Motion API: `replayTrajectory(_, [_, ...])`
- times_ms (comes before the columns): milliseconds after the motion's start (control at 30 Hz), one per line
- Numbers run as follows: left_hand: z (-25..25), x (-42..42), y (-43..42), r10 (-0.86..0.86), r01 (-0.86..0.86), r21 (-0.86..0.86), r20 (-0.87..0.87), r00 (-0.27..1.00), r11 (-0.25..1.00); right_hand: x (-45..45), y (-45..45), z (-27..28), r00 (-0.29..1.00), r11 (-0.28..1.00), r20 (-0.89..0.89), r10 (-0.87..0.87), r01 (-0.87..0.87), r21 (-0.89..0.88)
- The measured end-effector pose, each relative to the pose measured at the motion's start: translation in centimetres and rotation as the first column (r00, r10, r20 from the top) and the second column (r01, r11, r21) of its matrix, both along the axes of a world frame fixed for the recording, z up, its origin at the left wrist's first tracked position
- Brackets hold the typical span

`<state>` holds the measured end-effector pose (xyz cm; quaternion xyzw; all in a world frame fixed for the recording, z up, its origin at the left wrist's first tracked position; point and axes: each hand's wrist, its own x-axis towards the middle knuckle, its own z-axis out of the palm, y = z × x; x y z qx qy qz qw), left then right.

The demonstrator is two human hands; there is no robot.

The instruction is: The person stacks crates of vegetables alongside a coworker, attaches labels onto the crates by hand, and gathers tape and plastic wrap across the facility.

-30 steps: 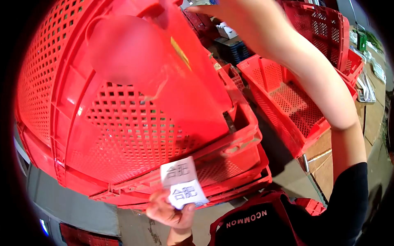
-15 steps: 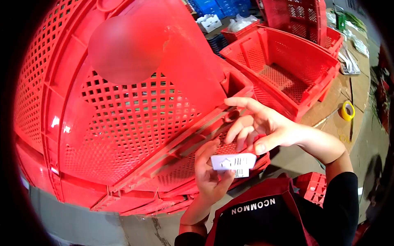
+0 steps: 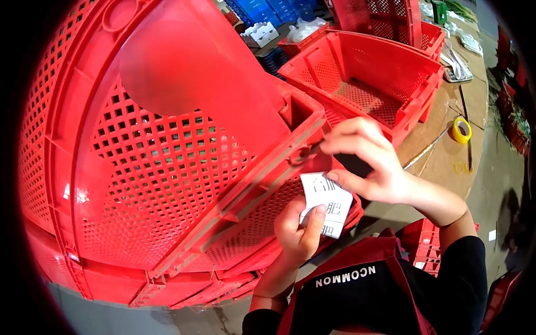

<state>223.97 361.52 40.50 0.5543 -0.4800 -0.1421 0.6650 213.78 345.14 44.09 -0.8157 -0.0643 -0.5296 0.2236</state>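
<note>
My left hand [image 3: 301, 228] is closed on a small fanned stack of white paper labels [image 3: 333, 209] with black printed characters, its thumb across their lower left edge. From the right, my right hand [image 3: 371, 159] reaches over the labels. Its thumb tip rests on the top label, while the other fingers are bent and apart from the thumb. Just left of both hands stands a stack of red perforated crates [image 3: 167, 151], whose rims run close behind the labels.
An open red crate [image 3: 368, 103] rests at the upper right by a brown tabletop [image 3: 446, 151]. A yellow tape roll [image 3: 462, 130] lies there. Farther back are a white carton [image 3: 259, 34], a plastic bag [image 3: 304, 29] and blue crates [image 3: 279, 10]. One round area is blurred.
My right hand came down from the upper right to the labels. The labels moved up and right with my left hand and are now fanned. The view shifted, bringing the yellow tape into sight.
</note>
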Motion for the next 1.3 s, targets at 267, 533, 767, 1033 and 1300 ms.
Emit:
replayTrajectory(267, [1.9, 1.6, -2.6, 0.405, -0.21, -0.348, 0.821, 0.402, 0.914, 0.3, -0.6, 1.7, 0.999, 0.965, 0.045, 0.016, -0.004, -0.261])
replayTrajectory(533, [3.1, 1.9, -1.6, 0.621, -0.557, -0.319, 0.59, 0.516, 0.767, 2.8, -6.5, 6.7, 0.748, 0.763, -0.216, 0.628, -0.537, 0.36])
replayTrajectory(767, [3.9, 1.5, -0.2, 0.634, -0.465, -0.535, 0.181, 0.752, 0.705, 8.9, -14.6, 22.1, 0.871, 0.97, 0.487, 0.071, -0.174, 0.17])
replayTrajectory(1033, [2.6, 1.0, 4.2, 0.77, -0.619, -0.485, 0.533, 0.351, 0.618, 13.4, -9.6, 32.5, 0.653, 0.986, 0.757, -0.043, -0.094, 0.138])
replayTrajectory(1300, [1.0, 0.8, 5.6, 0.793, -0.688, -0.401, 0.379, 0.477, 0.605, 12.7, -10.3, 30.4, 0.584, 0.748, 0.479, 0.656, -0.59, -0.304])
